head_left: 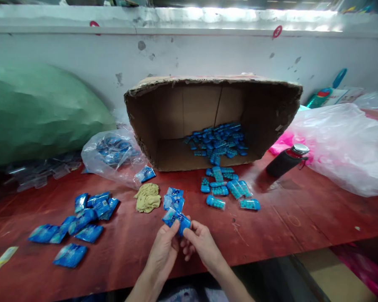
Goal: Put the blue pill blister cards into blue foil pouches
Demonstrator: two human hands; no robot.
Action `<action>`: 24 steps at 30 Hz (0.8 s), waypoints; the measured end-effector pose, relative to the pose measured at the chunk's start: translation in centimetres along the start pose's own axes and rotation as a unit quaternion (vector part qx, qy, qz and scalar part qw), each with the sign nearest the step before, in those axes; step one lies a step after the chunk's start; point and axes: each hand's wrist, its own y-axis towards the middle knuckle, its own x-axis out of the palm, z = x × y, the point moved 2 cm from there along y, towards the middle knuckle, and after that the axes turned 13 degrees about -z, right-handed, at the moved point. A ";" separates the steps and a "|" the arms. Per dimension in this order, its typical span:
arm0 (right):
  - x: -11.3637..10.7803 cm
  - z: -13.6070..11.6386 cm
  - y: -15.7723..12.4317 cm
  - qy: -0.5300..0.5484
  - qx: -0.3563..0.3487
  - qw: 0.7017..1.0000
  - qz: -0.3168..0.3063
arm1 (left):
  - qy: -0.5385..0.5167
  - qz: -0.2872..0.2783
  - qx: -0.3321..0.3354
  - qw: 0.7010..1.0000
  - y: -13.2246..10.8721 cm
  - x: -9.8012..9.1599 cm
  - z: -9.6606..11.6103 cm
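Plump blue packets (pixel 85 221) lie leftmost on the red worktop (pixel 122 256), then a crumpled yellow cloth (pixel 148 198), then the left hand (pixel 164 247) and right hand (pixel 204 242), close together, both pinching one blue sachet (pixel 169 217) above it, then blue-capped containers (pixel 234 189) and a dark bottle (pixel 282 163).

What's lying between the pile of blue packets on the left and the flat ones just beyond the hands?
A crumpled yellow cloth lies between the pile and the flat packets, on the red table, in the head view.
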 end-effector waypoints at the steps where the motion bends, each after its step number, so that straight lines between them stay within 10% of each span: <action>1: 0.0 0.1 0.0 -0.014 -0.003 1.000 0.008 | 0.001 0.014 0.009 1.000 0.0 0.0 -0.2; 6: -0.1 0.4 0.0 -0.038 -0.002 0.999 0.024 | 0.006 0.078 0.041 0.996 -0.2 -0.2 -1.3; 17: -1.3 0.1 -0.3 -0.018 0.007 0.998 -0.067 | -0.001 0.010 0.008 1.000 -0.2 -0.1 -1.6; 24: -1.8 -1.1 0.1 -0.095 -0.058 0.993 0.034 | -0.046 0.045 0.009 0.998 -0.9 -1.1 -1.0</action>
